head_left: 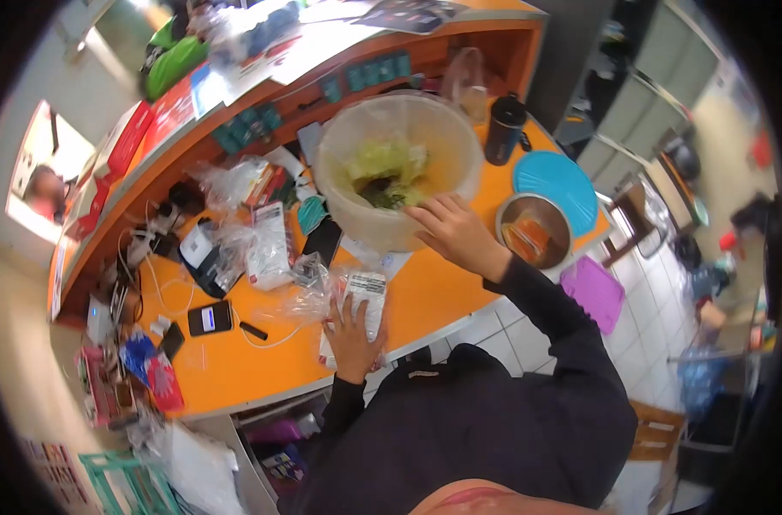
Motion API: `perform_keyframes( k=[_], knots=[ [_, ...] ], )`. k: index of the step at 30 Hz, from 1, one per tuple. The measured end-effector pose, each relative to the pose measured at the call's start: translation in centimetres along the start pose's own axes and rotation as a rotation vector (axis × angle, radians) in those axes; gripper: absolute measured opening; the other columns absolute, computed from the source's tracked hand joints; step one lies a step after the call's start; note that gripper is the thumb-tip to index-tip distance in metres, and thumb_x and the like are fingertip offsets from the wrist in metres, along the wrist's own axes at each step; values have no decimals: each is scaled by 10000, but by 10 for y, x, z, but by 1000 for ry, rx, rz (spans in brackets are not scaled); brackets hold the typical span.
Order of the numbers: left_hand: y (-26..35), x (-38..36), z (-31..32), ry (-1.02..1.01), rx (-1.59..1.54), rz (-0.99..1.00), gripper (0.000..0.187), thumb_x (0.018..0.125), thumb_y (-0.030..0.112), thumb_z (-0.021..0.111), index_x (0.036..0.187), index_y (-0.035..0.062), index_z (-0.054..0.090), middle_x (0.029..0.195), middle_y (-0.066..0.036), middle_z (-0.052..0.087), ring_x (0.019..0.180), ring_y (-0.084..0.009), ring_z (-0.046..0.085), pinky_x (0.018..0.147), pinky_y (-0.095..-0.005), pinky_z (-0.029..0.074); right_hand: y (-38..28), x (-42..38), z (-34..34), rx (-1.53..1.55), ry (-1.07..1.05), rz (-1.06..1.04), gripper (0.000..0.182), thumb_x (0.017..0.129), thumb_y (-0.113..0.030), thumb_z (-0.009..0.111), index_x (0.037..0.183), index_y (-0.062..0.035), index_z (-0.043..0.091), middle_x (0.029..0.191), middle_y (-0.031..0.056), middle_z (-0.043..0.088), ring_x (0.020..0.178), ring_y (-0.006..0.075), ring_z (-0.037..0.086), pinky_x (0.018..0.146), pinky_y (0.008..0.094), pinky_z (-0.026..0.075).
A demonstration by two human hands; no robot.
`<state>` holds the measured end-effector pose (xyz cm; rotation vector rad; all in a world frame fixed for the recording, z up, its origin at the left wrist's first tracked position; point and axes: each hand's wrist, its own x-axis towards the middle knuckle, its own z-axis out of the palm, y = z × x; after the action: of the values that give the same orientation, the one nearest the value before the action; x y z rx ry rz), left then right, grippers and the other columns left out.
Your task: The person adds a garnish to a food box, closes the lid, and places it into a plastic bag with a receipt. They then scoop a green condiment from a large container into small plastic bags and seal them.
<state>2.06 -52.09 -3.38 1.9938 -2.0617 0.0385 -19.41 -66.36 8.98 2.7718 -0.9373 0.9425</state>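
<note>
My left hand (pixel 354 341) lies with spread fingers on a white printed packet (pixel 369 292) in clear plastic near the front edge of the table. At the near right rim of a large whitish plastic tub (pixel 348 210), my right hand (pixel 458 233) has its fingers bent over the edge and closed on it. Inside the tub are pale green leafy pieces (pixel 386 161) and a darker clump. A metal bowl (pixel 561 223) with orange pieces in it stands right of my right hand.
A blue lid (pixel 556 184) and a dark tumbler (pixel 505 129) stand at the right. Leftward lie another packet (pixel 270 249), a phone (pixel 210 318) and cables. A raised shelf (pixel 485 43) borders the back. A purple lid (pixel 593 292) sits beyond the table's right edge.
</note>
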Motion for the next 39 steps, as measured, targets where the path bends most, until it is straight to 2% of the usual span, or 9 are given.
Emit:
perform_keyframes(
  k=[20,27,28,29,30,31,36,37,39],
  knots=[
    [12,12,15,390,-318,-389,321,835,178,458,1113,24,413,1267,-137,388,1216,-299,309,985,-466,203,20,-7,16,232,87,-9,398,699,-53,605,1090,-68,530,952,90,533,905,271,487,822,373,362],
    [-30,18,-14,-19,446,-238,383,822,291,499,1150,95,475,1176,-85,479,1112,-243,417,916,-443,280,-10,-45,35,659,461,-214,291,673,8,595,954,-43,537,987,151,513,819,255,526,677,336,440],
    [-52,16,-14,-151,424,-216,367,812,306,513,1128,119,505,1129,-70,514,1045,-239,472,877,-449,318,-17,-41,17,762,136,-164,228,695,-25,581,921,-27,548,908,132,538,769,240,541,647,318,453],
    [-61,15,-27,6,318,84,213,831,269,504,906,93,596,851,-107,591,746,-237,568,673,-407,413,-27,-51,43,954,-47,-103,166,739,-88,557,888,-14,550,886,131,550,723,233,549,603,309,457],
    [-49,23,-47,13,-279,-278,227,836,217,505,736,24,575,633,-174,537,517,-267,541,479,-362,380,-43,-49,37,1373,-561,456,259,770,-171,549,967,-4,526,934,138,541,789,237,539,683,317,456],
    [-30,26,-71,161,-218,-212,286,844,199,502,657,-14,540,491,-214,399,400,-244,476,412,-353,334,-50,-53,54,1239,-567,243,477,785,-281,557,1135,-11,377,1098,177,452,1000,268,427,844,332,351],
    [14,49,-188,815,-911,-646,327,892,304,415,869,13,563,829,-44,566,710,-141,526,662,-290,438,-86,26,18,1425,-66,-54,972,738,-338,667,1357,-46,-23,1408,188,26,1305,275,97,1043,362,132],
    [55,74,-219,890,-1231,-437,428,904,360,320,951,-9,531,900,-79,554,794,-140,527,752,-293,438,-82,45,6,1482,-16,-15,972,735,-320,672,1360,-46,-20,1410,182,36,1310,270,73,1046,350,111],
    [34,97,-246,851,-413,25,461,907,358,289,1017,-31,510,982,-119,528,898,-188,501,803,-314,385,-46,89,-22,1209,108,-100,975,734,-277,675,1361,-50,-36,1418,160,26,1309,263,98,1043,342,122]
  ],
)
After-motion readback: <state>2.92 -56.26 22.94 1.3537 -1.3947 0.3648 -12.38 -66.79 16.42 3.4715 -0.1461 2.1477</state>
